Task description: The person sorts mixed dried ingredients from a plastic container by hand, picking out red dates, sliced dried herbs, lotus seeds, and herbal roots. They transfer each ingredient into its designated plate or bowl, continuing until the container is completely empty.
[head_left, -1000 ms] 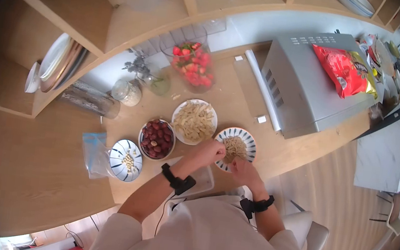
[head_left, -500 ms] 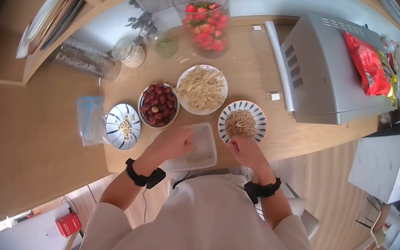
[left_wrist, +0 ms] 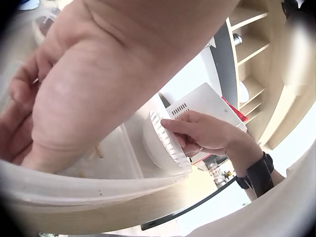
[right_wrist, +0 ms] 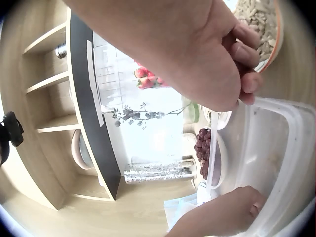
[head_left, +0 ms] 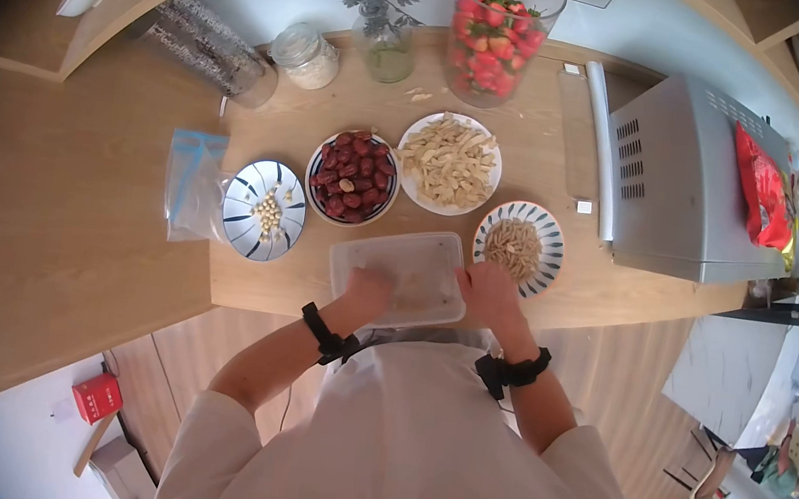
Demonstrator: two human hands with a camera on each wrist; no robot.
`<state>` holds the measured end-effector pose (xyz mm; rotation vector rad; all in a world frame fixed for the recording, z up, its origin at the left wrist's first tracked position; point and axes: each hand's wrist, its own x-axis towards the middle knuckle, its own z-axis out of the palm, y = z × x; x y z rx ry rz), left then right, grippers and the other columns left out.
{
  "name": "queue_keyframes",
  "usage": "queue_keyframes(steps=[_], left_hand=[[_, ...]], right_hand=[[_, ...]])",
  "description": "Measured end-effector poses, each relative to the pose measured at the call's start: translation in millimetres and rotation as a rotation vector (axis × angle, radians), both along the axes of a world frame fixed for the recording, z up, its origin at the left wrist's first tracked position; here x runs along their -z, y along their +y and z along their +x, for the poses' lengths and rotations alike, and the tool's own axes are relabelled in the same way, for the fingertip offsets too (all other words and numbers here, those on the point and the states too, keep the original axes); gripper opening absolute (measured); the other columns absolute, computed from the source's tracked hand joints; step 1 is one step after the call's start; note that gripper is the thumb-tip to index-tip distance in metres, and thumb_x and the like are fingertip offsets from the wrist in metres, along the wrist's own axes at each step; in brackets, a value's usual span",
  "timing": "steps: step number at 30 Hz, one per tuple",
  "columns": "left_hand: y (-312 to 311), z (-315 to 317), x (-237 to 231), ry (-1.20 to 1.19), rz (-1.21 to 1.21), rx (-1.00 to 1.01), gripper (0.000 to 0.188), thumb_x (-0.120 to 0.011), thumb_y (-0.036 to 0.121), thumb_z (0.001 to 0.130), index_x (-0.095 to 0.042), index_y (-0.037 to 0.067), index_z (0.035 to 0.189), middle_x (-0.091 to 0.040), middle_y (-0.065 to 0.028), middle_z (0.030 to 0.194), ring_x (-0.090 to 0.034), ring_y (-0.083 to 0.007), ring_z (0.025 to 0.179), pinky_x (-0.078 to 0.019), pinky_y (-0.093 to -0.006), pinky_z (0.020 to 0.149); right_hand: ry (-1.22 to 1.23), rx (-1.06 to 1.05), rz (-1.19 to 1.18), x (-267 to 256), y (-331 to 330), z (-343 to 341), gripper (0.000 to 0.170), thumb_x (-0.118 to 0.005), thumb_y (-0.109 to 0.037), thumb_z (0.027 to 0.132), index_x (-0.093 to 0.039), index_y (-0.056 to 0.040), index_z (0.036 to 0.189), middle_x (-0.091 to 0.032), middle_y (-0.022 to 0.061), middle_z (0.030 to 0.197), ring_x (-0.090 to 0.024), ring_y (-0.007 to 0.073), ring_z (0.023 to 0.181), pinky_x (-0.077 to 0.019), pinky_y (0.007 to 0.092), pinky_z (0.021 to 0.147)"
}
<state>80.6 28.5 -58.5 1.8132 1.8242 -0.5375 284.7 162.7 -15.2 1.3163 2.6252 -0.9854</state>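
My left hand (head_left: 368, 294) is low inside a clear plastic container (head_left: 409, 241), at its left part. Loosely bent fingers (left_wrist: 22, 86) show at the edge of the left wrist view, with nothing visible in them. My right hand (head_left: 489, 294) is at the container's right rim, in front of the striped plate (head_left: 552, 241) of thin pale strips (head_left: 513, 247). Its fingers (right_wrist: 247, 54) are curled by the container's corner in the right wrist view; its thumb is hidden there and no held thing shows. A few small bits lie in the container (left_wrist: 116, 160).
Behind are a bowl of red dates (head_left: 353, 176) and a white plate of pale slices (head_left: 448, 161). A striped dish (head_left: 261, 231) with small round pieces and a plastic bag (head_left: 193, 192) lie left. Strawberries (head_left: 491, 50), jars and a grey oven (head_left: 682, 176) stand farther back.
Both hands were together over the striped plate. My left hand has moved left and into the container; my right has drawn back to the container's right rim. The head view has shifted.
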Motion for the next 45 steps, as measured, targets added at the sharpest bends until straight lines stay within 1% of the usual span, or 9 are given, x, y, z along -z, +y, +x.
queue_keyframes(steps=[6,8,17,21,23,26,36,38,45], left_hand=[[6.3,-2.1,-3.4,-0.148,0.08,0.075,0.017,-0.066,0.021,0.077,-0.074,0.011,0.088,-0.072,-0.0112,0.083,-0.071,-0.0314,0.08,-0.0527,-0.0479,0.062],[9.2,-0.9,-7.4,-0.266,0.166,0.052,0.014,-0.067,0.02,0.072,-0.073,0.01,0.081,-0.069,-0.0122,0.076,-0.068,-0.0346,0.074,-0.0525,-0.0499,0.061],[26.5,20.1,-18.2,-0.461,0.191,-0.004,0.02,-0.061,0.027,0.079,-0.07,0.01,0.074,-0.067,-0.0118,0.076,-0.066,-0.0358,0.074,-0.0519,-0.0487,0.063],[32.1,13.4,-35.3,-0.292,0.142,-0.068,0.019,-0.061,0.027,0.082,-0.068,0.009,0.08,-0.068,-0.0122,0.079,-0.067,-0.0357,0.078,-0.0527,-0.0485,0.065],[30.6,9.8,-28.0,-0.143,0.146,-0.128,0.022,-0.061,0.026,0.084,-0.066,0.007,0.095,-0.07,-0.0132,0.085,-0.069,-0.0364,0.081,-0.0539,-0.0487,0.067],[29.8,11.8,-21.2,-0.182,0.183,-0.184,0.031,-0.063,0.025,0.085,-0.06,0.005,0.109,-0.07,-0.0153,0.089,-0.069,-0.0372,0.083,-0.0547,-0.0493,0.07],[36.7,35.6,-22.1,-0.234,0.02,-0.06,0.032,-0.059,0.02,0.086,-0.058,0.001,0.113,-0.07,-0.0205,0.092,-0.069,-0.0386,0.087,-0.0547,-0.0511,0.072],[38.8,38.9,-26.3,-0.27,-0.018,-0.065,0.023,-0.057,0.017,0.087,-0.064,0.003,0.105,-0.071,-0.0207,0.093,-0.069,-0.0384,0.09,-0.0545,-0.0499,0.078],[44.1,45.3,-31.7,-0.404,-0.111,-0.051,0.024,-0.055,0.023,0.09,-0.067,0.006,0.102,-0.071,-0.0175,0.095,-0.067,-0.0387,0.092,-0.0532,-0.0492,0.079]], right_hand=[[0.011,0.061,0.025,-0.1,-5.0,-1.1,0.043,-0.054,-0.031,0.097,-0.068,-0.0004,0.071,-0.065,0.0231,0.074,-0.065,0.0422,0.072,-0.0513,0.0522,0.065],[0.015,0.067,0.044,5.8,-6.6,-0.9,0.043,-0.054,-0.032,0.097,-0.068,-0.0005,0.072,-0.065,0.0227,0.074,-0.065,0.0421,0.071,-0.0515,0.0521,0.065],[-0.05,0.093,0.034,1.1,-9.8,-2.4,0.042,-0.054,-0.035,0.098,-0.071,-0.0026,0.078,-0.068,0.0213,0.077,-0.068,0.04,0.075,-0.0549,0.0492,0.066],[-0.065,0.117,0.019,-1.3,-10.1,-3.3,0.042,-0.053,-0.038,0.098,-0.072,-0.0051,0.08,-0.068,0.0197,0.076,-0.068,0.0401,0.074,-0.054,0.0504,0.065],[-0.07,0.121,0.015,0.3,-10.4,-3.0,0.043,-0.053,-0.039,0.099,-0.072,-0.0055,0.08,-0.068,0.0198,0.076,-0.068,0.0402,0.074,-0.0541,0.0505,0.065],[-0.071,0.119,0.01,0.3,-10.0,-3.3,0.044,-0.053,-0.04,0.099,-0.072,-0.0057,0.08,-0.068,0.0201,0.076,-0.068,0.0403,0.074,-0.0542,0.0504,0.064],[-0.014,0.071,0.042,6.4,-9.6,-0.5,0.045,-0.051,-0.037,0.099,-0.069,-0.0042,0.074,-0.067,0.0202,0.073,-0.067,0.0403,0.07,-0.0535,0.0509,0.062],[-0.009,0.071,0.042,8.0,-10.2,-0.5,0.045,-0.05,-0.036,0.1,-0.068,-0.0039,0.073,-0.067,0.0203,0.073,-0.067,0.0403,0.07,-0.0534,0.0509,0.062],[-0.025,0.063,0.024,11.0,-11.1,-0.7,0.044,-0.048,-0.035,0.1,-0.068,-0.003,0.076,-0.067,0.0216,0.076,-0.067,0.0405,0.073,-0.0536,0.0517,0.064]])
